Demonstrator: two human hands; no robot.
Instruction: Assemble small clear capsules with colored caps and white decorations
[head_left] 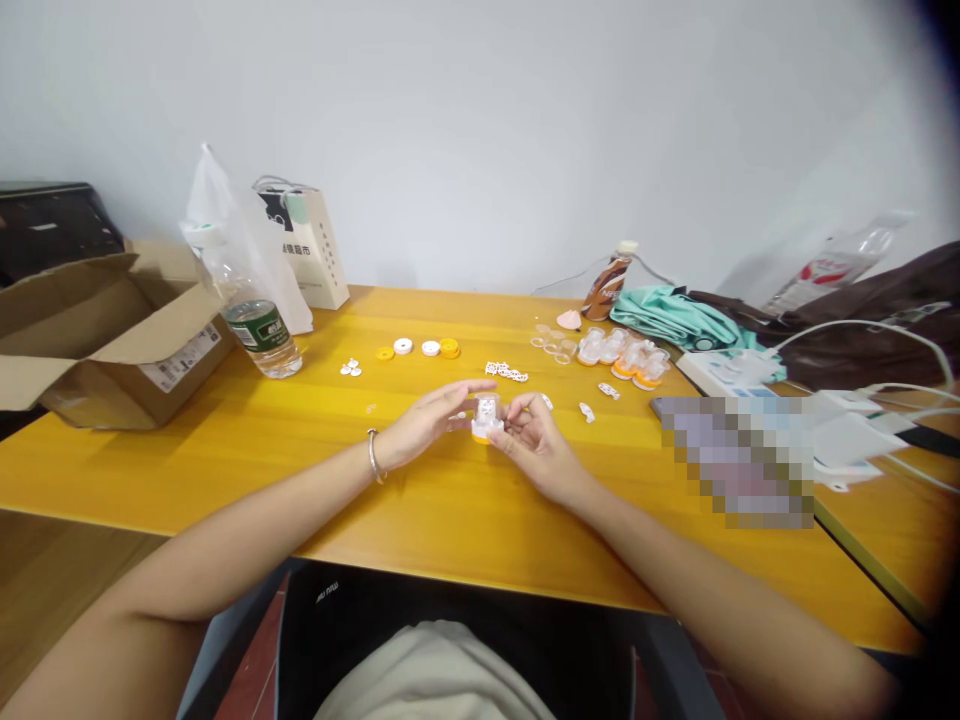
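Observation:
A small clear-topped plastic container (487,415) with white parts inside and a white-and-yellow base stands upright between my hands. My right hand (536,450) is closed on its right side, thumb against the base and fingers curled. My left hand (431,425) is open, its fingers stretched out beside the container; whether they touch it I cannot tell. Just beyond lies a cluster of white openwork pieces (507,372). Loose white pieces (586,412) rest to the right of my right hand. Farther back are white discs (403,346) and yellow rings (449,348).
Several similar containers (622,352) and clear rings (553,346) sit at the back right, near a brown bottle (609,282) and green cloth (675,318). A blurred phone (731,465) and power strip (724,375) lie right. A cardboard box (127,350) and water bottle (259,325) stand left.

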